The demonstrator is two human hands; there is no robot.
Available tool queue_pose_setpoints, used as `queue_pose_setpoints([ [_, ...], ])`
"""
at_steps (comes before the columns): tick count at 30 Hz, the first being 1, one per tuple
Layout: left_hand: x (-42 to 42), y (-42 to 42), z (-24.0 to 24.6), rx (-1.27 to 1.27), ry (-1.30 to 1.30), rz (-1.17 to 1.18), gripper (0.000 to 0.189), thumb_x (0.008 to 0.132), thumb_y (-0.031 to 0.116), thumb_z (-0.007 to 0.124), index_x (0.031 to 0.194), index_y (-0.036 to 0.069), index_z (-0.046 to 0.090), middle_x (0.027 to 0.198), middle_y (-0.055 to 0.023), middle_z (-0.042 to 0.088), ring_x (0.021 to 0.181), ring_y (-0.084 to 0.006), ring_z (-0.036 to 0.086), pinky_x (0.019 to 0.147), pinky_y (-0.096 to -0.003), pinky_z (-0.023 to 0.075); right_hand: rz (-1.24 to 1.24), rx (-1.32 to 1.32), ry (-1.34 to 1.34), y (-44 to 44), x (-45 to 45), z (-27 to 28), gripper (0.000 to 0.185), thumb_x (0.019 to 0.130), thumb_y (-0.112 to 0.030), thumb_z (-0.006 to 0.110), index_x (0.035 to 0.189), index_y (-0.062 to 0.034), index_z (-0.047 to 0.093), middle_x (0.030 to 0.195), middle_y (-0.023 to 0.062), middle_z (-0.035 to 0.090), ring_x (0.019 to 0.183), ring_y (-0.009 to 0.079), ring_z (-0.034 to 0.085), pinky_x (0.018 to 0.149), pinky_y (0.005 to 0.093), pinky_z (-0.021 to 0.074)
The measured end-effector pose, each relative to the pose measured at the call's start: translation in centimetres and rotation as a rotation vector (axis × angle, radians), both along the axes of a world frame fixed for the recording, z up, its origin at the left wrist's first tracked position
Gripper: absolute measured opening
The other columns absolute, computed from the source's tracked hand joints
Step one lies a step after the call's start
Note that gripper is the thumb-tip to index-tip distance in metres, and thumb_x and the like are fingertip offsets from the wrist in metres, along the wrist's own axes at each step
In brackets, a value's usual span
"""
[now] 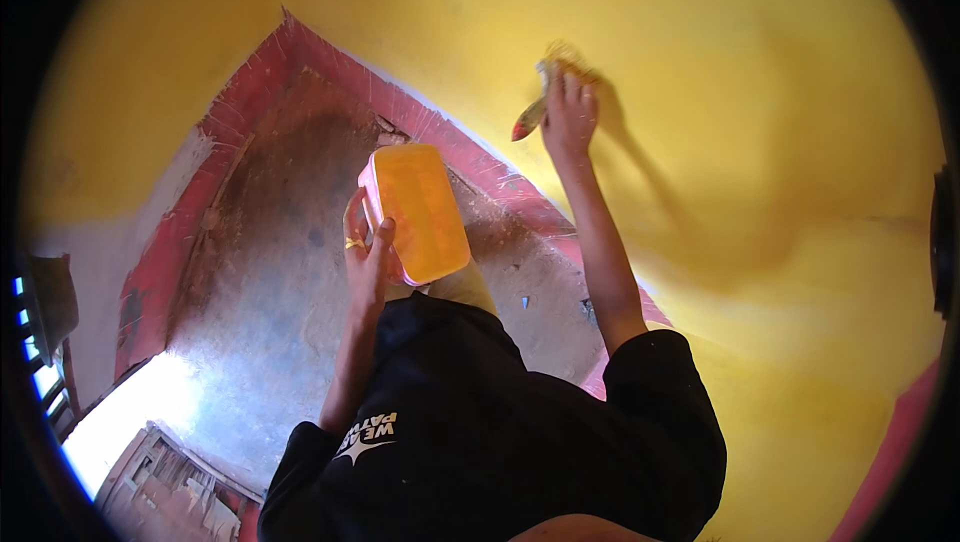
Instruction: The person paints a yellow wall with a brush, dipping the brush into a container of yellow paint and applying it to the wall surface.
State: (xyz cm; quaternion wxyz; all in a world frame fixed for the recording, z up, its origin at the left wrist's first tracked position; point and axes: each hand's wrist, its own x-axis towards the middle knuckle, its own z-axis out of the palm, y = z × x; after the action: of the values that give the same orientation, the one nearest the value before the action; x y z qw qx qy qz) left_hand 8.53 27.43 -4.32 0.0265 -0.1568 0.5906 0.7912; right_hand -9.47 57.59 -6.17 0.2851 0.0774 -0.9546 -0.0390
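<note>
My left hand (367, 242) grips a rectangular plastic container (420, 212) by its side, in front of my body. The container's inside looks yellow-orange, like paint, and its outer wall is pinkish white. Up and to the right, my right hand (571, 111) is closed around a paintbrush (531, 119) whose handle has a red tip. The brush's bristles are blurred and lie at the yellow wall (712, 92), on which my arm casts a shadow. Whether the bristles touch the wall cannot be told for sure.
A red-painted skirting band (480, 159) runs along the wall's foot and meets another band in a corner. Below is a worn, dusty floor (270, 257) with small debris. Bright light falls at the lower left, beside a weathered wooden door or panel (172, 489). Window bars show at the far left.
</note>
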Motion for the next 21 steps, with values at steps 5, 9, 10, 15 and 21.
queue_pose_setpoints([
  [5, -0.5, 0.0, 1.0, -0.131, -0.021, 0.003, 0.063, 0.098, 0.034, 0.056, 0.149, 0.008, 0.030, 0.131, -0.0198, 0.056, 0.121, -0.0234, 0.055, 0.099, -0.0345, 0.0452, 0.041, -0.171, -0.132, -0.1, -1.6, -8.9, 0.058, 0.077, -0.015, 0.069, 0.133, -0.0088, 0.055, 0.104, 0.0103, 0.057, 0.095, 0.0335, 0.056, 0.085, 0.0445, 0.0466],
  [9, -0.7, -0.6, 0.4, -0.162, 0.015, 0.010, 0.063, 0.098, 0.035, 0.056, 0.149, 0.009, 0.030, 0.131, -0.0195, 0.057, 0.121, -0.0238, 0.055, 0.099, -0.0352, 0.0457, 0.106, -0.378, -0.219, 0.6, -0.8, -3.5, 0.056, 0.077, -0.012, 0.067, 0.132, -0.0156, 0.057, 0.106, 0.0097, 0.059, 0.095, 0.0320, 0.059, 0.084, 0.0451, 0.0476],
  [10, -0.9, -0.6, 0.3, -0.160, 0.027, 0.001, 0.063, 0.098, 0.036, 0.056, 0.149, 0.009, 0.030, 0.130, -0.0195, 0.057, 0.120, -0.0236, 0.056, 0.099, -0.0349, 0.0462, 0.090, -0.328, -0.103, 2.1, -0.9, -1.6, 0.063, 0.069, -0.016, 0.074, 0.130, -0.0181, 0.057, 0.101, 0.0093, 0.059, 0.096, 0.0302, 0.060, 0.084, 0.0429, 0.0493],
  [15, -1.5, -0.3, 1.1, -0.140, 0.076, -0.023, 0.063, 0.098, 0.037, 0.056, 0.149, 0.009, 0.031, 0.127, -0.0191, 0.059, 0.111, -0.0206, 0.060, 0.091, -0.0310, 0.0486, 0.085, -0.209, 0.379, 5.7, 0.2, 12.1, 0.064, 0.073, -0.008, 0.064, 0.136, -0.0197, 0.056, 0.110, 0.0060, 0.061, 0.103, 0.0284, 0.059, 0.092, 0.0451, 0.0423],
  [21, -1.1, -0.6, 2.1, 0.010, 0.049, -0.106, 0.059, 0.099, 0.022, 0.058, 0.150, 0.011, 0.029, 0.143, -0.0235, 0.045, 0.127, -0.0280, 0.052, 0.100, -0.0402, 0.0479, -0.014, -0.060, 0.401, 3.5, 2.2, 15.3, 0.066, 0.076, -0.010, 0.067, 0.139, -0.0113, 0.051, 0.116, 0.0070, 0.059, 0.109, 0.0264, 0.054, 0.090, 0.0408, 0.0395],
])
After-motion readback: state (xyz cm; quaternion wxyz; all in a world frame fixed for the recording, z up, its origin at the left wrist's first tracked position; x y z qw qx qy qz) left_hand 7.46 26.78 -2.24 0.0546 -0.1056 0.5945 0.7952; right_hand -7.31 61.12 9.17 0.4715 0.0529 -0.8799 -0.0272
